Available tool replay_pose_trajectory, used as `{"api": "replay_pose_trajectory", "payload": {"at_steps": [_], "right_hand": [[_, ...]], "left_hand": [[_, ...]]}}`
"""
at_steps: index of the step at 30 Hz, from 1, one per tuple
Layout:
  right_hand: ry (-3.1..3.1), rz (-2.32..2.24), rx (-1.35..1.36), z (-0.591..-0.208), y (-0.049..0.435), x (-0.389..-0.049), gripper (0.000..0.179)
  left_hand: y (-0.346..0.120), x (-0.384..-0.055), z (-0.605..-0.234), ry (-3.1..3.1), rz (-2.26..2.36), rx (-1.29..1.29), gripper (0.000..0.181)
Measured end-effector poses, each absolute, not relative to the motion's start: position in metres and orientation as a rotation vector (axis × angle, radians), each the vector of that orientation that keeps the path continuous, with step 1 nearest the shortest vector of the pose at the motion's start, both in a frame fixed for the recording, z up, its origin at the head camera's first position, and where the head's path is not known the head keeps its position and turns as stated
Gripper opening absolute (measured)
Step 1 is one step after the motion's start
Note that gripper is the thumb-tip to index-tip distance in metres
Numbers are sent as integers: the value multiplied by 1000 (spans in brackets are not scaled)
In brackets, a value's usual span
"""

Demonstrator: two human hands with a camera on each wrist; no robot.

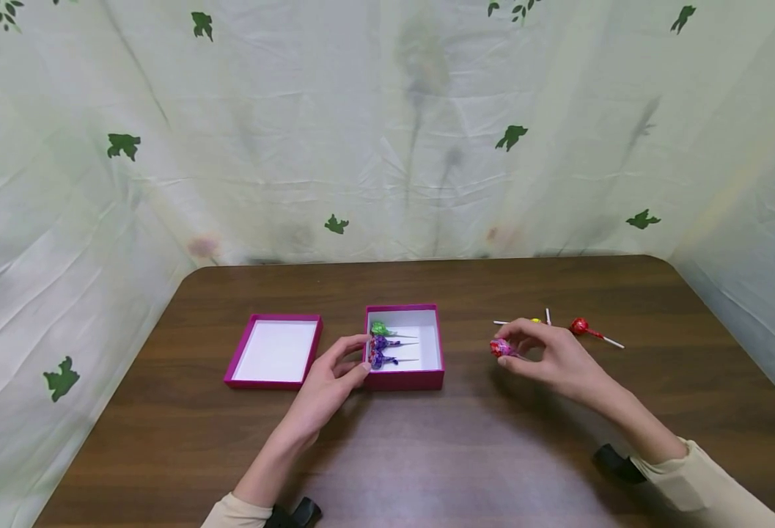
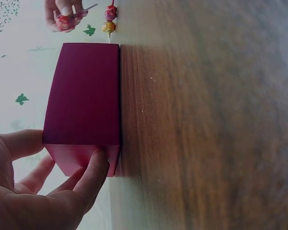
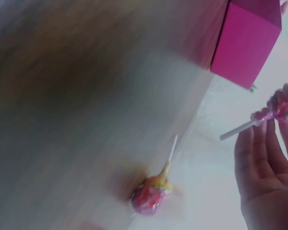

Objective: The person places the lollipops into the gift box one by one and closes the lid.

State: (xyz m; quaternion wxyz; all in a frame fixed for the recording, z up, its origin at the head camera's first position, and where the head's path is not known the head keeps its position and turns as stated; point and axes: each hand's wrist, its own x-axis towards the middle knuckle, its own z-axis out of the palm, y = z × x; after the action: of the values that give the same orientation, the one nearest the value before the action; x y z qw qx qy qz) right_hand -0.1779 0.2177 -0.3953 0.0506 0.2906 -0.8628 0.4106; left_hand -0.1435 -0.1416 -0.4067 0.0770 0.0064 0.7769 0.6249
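Observation:
My left hand [image 1: 334,370] rests at the left side of an uncovered magenta box [image 1: 405,380]; in the left wrist view its fairly straight fingers [image 2: 93,175] press that side wall. Inside the box lie a green-wrapped lollipop [image 1: 379,328] and two purple-wrapped lollipops [image 1: 382,342], heads to the left and sticks to the right. To the right of the box, my right hand [image 1: 548,356] pinches a red-and-pink lollipop [image 1: 501,347] by its wrapped head above the table. In the right wrist view its white stick [image 3: 239,130] points away from the fingers.
The box's shallow lid [image 1: 275,350] lies left of the box, white inside up. Beyond the right hand are a red lollipop [image 1: 580,326] and a partly hidden yellow-wrapped one [image 1: 535,320]. A cloth with green leaf shapes [image 1: 387,132] hangs behind the brown table [image 1: 466,455].

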Motion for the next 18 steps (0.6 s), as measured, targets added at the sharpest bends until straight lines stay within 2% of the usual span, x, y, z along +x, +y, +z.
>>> {"api": "replay_pose_trajectory", "payload": {"at_steps": [18], "right_hand": [[-2432,1504,954,-342,160,-164,29]], "left_hand": [[-143,-141,-406,2328,1883,41,43]]}}
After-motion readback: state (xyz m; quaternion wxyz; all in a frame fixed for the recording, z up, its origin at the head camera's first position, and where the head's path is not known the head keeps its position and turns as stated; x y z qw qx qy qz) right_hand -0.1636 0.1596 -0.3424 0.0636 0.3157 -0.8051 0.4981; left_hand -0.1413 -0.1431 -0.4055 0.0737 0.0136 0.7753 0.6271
